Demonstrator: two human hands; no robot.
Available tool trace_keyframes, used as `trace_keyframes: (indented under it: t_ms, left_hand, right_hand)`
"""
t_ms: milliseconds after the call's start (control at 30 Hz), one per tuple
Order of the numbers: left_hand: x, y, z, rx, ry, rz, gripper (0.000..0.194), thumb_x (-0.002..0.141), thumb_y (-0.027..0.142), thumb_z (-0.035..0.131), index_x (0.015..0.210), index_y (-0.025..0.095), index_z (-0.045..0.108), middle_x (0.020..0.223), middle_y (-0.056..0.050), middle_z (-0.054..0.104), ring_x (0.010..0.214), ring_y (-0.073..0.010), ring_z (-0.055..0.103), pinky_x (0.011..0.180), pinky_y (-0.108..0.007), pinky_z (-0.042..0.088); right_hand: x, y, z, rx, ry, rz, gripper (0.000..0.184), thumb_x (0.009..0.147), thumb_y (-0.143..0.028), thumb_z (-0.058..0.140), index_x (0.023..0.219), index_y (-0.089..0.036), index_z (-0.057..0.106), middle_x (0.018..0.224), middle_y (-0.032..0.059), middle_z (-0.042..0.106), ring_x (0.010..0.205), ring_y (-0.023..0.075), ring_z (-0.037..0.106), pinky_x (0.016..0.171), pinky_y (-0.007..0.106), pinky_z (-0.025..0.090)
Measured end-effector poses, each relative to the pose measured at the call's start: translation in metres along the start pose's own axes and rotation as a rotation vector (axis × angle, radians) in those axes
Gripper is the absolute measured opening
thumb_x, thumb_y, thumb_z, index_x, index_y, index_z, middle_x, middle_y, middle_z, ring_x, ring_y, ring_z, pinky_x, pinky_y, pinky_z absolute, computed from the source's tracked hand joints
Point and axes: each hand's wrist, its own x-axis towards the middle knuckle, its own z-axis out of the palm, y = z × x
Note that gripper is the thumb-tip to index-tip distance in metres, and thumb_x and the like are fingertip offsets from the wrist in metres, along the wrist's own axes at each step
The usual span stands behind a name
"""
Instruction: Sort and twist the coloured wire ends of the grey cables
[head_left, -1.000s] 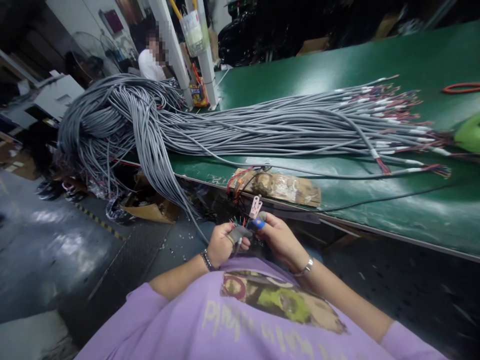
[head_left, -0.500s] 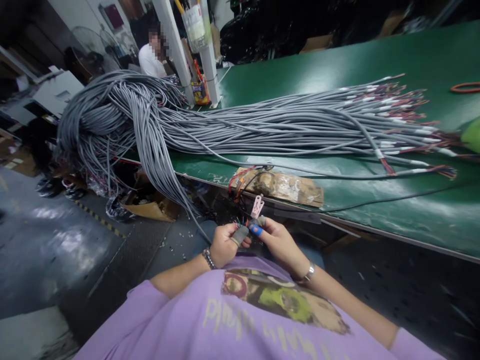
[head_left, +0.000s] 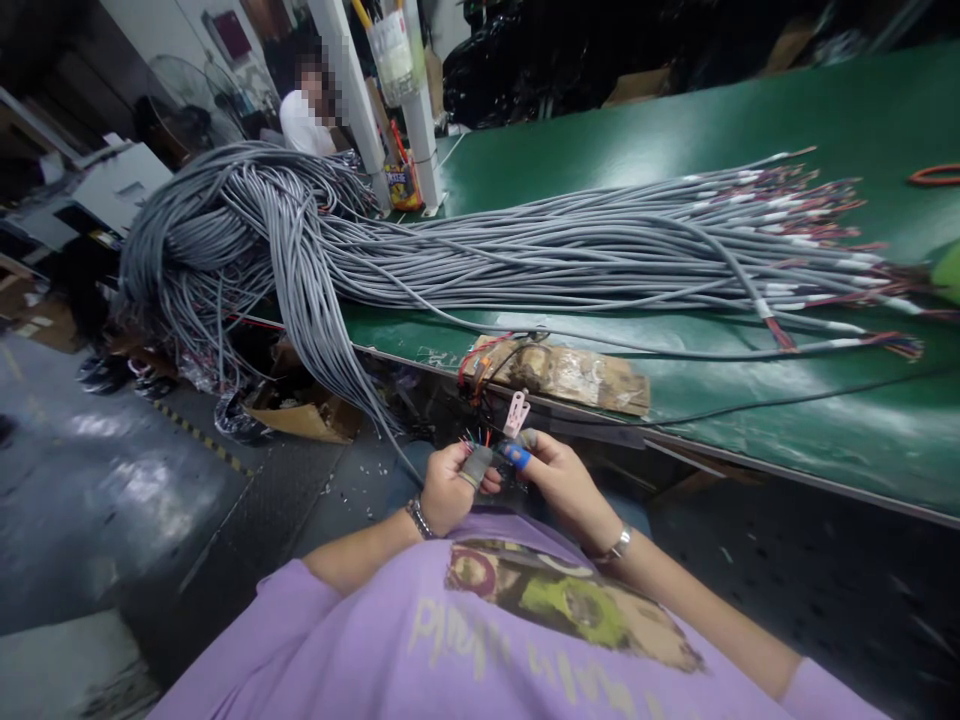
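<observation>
Low in front of the bench edge, my left hand is closed around the end of a grey cable. Thin coloured wires fan out above its thumb, which wears a grey finger cover. Just to the right, my right hand is pinched close to those wires, with blue tape on the thumb. What lies between its fingertips is too small to make out. A pale pink clip-like piece stands up right behind the right fingertips; whether they touch it I cannot tell.
Many grey cables lie along the green bench, stripped ends to the right, and hang over its left edge. A taped wooden board with wires sits at the front edge. A white post rises behind; a person is beyond.
My right fingertips have shifted slightly right, away from the wires, and the wires show a little more. My left hand stays nearly in place. The whole view has shifted slightly.
</observation>
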Motion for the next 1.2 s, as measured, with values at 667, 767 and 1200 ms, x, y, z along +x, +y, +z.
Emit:
trace_keyframes:
  t_ms: [667, 767, 1200]
  left_hand:
    - [0.001, 0.001, 0.001, -0.019, 0.025, -0.051, 0.056, 0.056, 0.071, 0.068, 0.063, 0.017, 0.056, 0.047, 0.000, 0.058, 0.038, -0.0097, 0.053, 0.040, -0.022, 0.045]
    - [-0.001, 0.002, 0.000, -0.006, 0.010, -0.057, 0.057, 0.055, 0.072, 0.068, 0.063, 0.017, 0.056, 0.046, 0.001, 0.057, 0.038, -0.0092, 0.051, 0.040, -0.022, 0.045]
    - [-0.001, -0.001, 0.000, 0.034, -0.021, -0.039, 0.060, 0.054, 0.075, 0.066, 0.061, 0.016, 0.057, 0.046, 0.001, 0.056, 0.038, -0.0087, 0.051, 0.040, -0.021, 0.045]
  right_hand:
    - [0.004, 0.009, 0.003, 0.346, 0.057, 0.156, 0.032, 0.056, -0.040, 0.082, 0.062, -0.020, 0.057, 0.051, -0.0068, 0.049, 0.049, 0.0082, 0.040, 0.050, 0.023, 0.034]
    - [0.005, 0.002, -0.001, 0.370, -0.017, 0.195, 0.033, 0.054, -0.041, 0.083, 0.072, -0.021, 0.064, 0.063, -0.0037, 0.059, 0.057, 0.0101, 0.049, 0.054, 0.023, 0.041]
    - [0.012, 0.008, 0.002, 0.204, 0.103, 0.080, 0.033, 0.051, -0.030, 0.084, 0.075, -0.020, 0.064, 0.066, -0.0030, 0.064, 0.059, 0.0112, 0.052, 0.054, 0.024, 0.039]
